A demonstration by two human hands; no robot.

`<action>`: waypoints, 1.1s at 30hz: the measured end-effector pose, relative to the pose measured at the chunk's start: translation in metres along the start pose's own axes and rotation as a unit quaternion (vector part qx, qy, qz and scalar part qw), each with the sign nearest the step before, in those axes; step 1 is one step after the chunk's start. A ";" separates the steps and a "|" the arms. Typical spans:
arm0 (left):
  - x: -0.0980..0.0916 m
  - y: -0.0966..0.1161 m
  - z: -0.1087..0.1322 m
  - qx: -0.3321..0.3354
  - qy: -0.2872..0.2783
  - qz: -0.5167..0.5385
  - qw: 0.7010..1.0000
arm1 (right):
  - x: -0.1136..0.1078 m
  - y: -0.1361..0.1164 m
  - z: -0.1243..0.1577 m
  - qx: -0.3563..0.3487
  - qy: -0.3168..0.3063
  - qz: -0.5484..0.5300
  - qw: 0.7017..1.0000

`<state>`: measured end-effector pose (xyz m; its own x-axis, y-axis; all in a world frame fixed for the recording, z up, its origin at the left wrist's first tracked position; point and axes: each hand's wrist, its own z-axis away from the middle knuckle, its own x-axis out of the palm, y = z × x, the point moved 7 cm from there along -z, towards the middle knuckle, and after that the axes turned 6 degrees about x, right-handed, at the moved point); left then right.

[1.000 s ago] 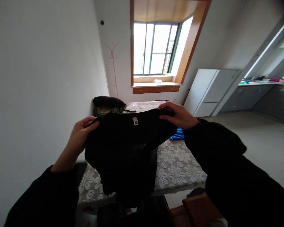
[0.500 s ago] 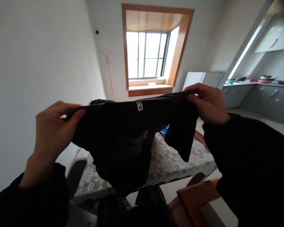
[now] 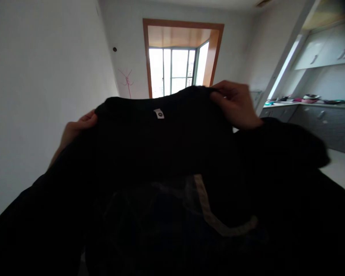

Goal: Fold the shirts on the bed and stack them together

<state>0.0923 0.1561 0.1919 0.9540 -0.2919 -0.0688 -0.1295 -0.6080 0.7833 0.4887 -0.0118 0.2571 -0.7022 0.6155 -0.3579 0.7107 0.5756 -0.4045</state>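
A black shirt (image 3: 161, 149) hangs in the air in front of the person, held up by both hands, with its inside neck facing the camera. The hands are set well apart along its upper edge. The left hand (image 3: 74, 128) pinches the shirt at the left end of that edge; the thumb shows at the cloth, while part of the grip is hidden. The right hand (image 3: 237, 105) pinches the opposite end between thumb and bent fingers. Between them the edge dips slightly in the middle, and just below it sits a small white label (image 3: 160, 114) with a dark round mark.

Lower on the dark cloth, a tan band (image 3: 208, 214) slants down and then bends toward the right. Left of the band are faint pale lines, too dim to make out. The bottom of the shirt merges with the black sleeves (image 3: 293, 142), so its lower outline cannot be told.

Behind the shirt, a window (image 3: 175, 71) stands in a wooden surround (image 3: 145, 53), its lower part covered by the cloth. Left of it is a pink coat rack (image 3: 128, 81), near the corner of the walls. At the right, a kitchen bench (image 3: 293, 104) runs above grey cabinets (image 3: 327, 124). A turquoise item (image 3: 268, 103) lies near its left end, and a pink basin (image 3: 311, 101) stands by its inner corner. White wall cabinets (image 3: 324, 48) hang above.
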 end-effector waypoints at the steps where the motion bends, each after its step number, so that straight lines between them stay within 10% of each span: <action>1: 0.013 -0.020 -0.013 -0.043 -0.022 0.020 0.999 | 0.018 0.026 -0.009 0.003 -0.007 0.031 0.999; 6: 0.024 -0.140 -0.046 -0.219 -0.015 -0.044 0.975 | 0.112 0.165 -0.004 0.069 -0.119 0.142 0.980; 11: -0.005 -0.217 -0.016 -0.267 0.034 -0.127 0.955 | 0.173 0.232 0.088 0.155 -0.237 0.184 0.941; 15: -0.003 -0.221 0.070 -0.232 0.017 -0.112 0.966 | 0.172 0.222 0.205 0.164 -0.291 0.090 0.938; 22: 0.019 -0.221 0.255 -0.239 -0.013 -0.289 0.927 | 0.100 0.210 0.363 0.328 -0.198 0.118 0.916; 33: 0.027 -0.251 0.222 -0.143 -0.051 -0.533 0.833 | 0.120 0.271 0.308 0.312 -0.265 0.339 0.847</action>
<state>0.0901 0.1365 -0.1435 0.4564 0.2311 -0.8592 0.8591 -0.3658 0.3579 0.5842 0.0520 -0.1547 -0.1808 0.2677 -0.9464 0.9130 -0.3122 -0.2627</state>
